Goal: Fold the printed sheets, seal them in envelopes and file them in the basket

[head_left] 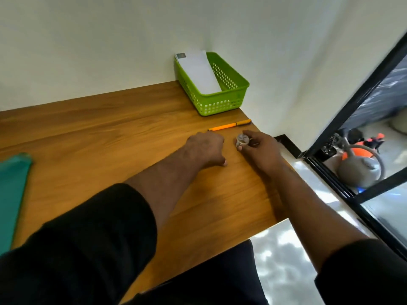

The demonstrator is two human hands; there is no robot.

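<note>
Tape roll [242, 140] pinched in right grip [257, 150]; left grip [206, 150] curled, empty, at 9 o'clock. Risk: roll slips off counter [110, 133] edge.

Daylight from right; soft blur, edges warped.

Black long sleeves [92, 234] pushed up both forearms, black trousers [211, 278].

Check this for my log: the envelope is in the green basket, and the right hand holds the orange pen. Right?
Not quite. The envelope is in the green basket, but the right hand holds a small round roll, perhaps tape. The orange pen lies untouched on the desk, per the head view.
</note>
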